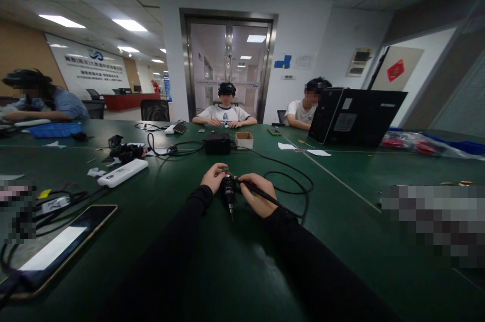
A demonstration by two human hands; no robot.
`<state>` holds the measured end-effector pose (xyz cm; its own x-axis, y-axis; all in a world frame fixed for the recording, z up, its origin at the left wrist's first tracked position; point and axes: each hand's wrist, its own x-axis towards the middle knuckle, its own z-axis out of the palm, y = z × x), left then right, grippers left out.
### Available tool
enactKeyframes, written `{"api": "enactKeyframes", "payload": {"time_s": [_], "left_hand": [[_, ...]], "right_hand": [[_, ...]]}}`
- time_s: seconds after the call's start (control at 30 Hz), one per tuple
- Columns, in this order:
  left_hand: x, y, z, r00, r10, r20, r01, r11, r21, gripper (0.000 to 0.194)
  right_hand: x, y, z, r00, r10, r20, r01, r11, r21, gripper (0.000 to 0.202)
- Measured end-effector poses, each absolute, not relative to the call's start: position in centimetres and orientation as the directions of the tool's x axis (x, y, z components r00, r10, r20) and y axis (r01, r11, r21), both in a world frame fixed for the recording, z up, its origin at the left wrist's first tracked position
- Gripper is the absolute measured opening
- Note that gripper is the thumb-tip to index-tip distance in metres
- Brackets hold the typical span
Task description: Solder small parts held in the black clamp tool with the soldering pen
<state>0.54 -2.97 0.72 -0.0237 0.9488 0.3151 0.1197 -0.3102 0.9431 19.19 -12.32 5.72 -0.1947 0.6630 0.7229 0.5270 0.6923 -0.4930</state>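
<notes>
Hands (261, 195) at tool (229, 192), phone (62, 246) well apart

The head view looks forward and down from just behind the left hand (213, 179) and right hand (260, 196). Glass doors (212, 67) face it beyond them.

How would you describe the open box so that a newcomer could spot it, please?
On the green table, look toward the glass door. Just right of the black box sits the open box, pale outside and brown inside, unlike its dark neighbour.
</notes>
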Motion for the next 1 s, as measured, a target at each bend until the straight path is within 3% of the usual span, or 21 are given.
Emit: {"api": "enactKeyframes", "payload": {"time_s": [1.0], "left_hand": [[0.59, -2.98, 0.82, -0.025, 0.965, 0.261, 0.097, -0.258, 0.961, 0.023]], "right_hand": [[19.33, -12.33, 5.94, -0.166, 0.659, 0.734, 0.515, 0.693, -0.505, 0.015]]}}
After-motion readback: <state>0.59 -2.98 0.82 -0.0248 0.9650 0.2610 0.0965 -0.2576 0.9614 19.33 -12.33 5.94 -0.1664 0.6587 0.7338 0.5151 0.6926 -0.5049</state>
